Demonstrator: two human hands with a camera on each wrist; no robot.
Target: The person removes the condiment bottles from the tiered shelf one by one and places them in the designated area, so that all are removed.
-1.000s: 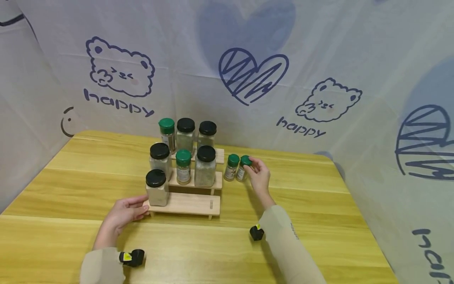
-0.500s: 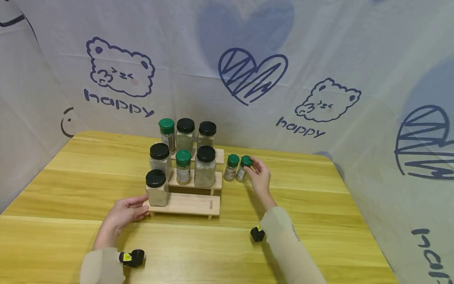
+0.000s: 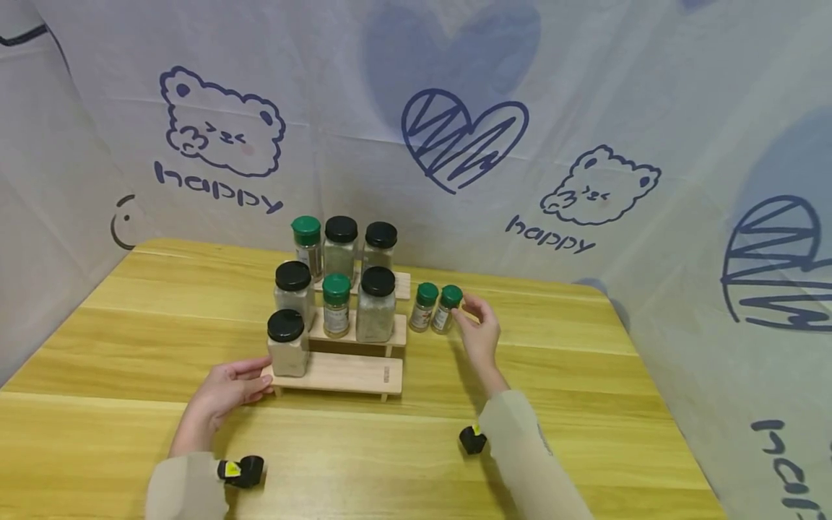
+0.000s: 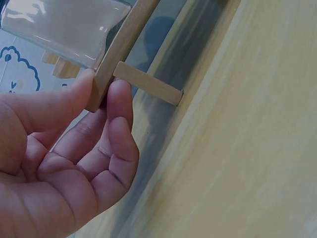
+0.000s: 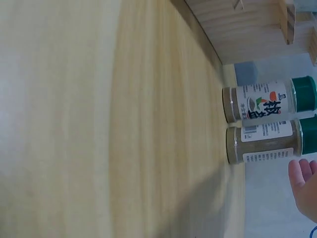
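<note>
A three-step wooden rack (image 3: 344,372) stands mid-table with several spice jars on it. My left hand (image 3: 262,379) pinches the left end of its lowest step, beside a black-capped jar (image 3: 287,344). In the left wrist view the thumb and a fingertip of that hand (image 4: 102,87) clamp the board's corner (image 4: 124,44). Two small green-capped jars (image 3: 425,306) (image 3: 447,308) stand on the table just right of the rack. My right hand (image 3: 469,312) hovers loosely curled right of them, holding nothing. In the right wrist view the fingertips (image 5: 304,183) sit apart from the nearer jar (image 5: 265,141); the other jar (image 5: 257,106) stands beside it.
The yellow wooden table (image 3: 585,375) is walled on three sides by a printed cloth backdrop (image 3: 455,144). Black wrist cameras (image 3: 242,471) (image 3: 471,439) sit on both sleeves. The rack's upper steps carry black-capped and green-capped jars (image 3: 341,249).
My right hand has let go of the right-hand small green-capped jar and drawn back a little to the right. The left hand and the rack have not moved.
</note>
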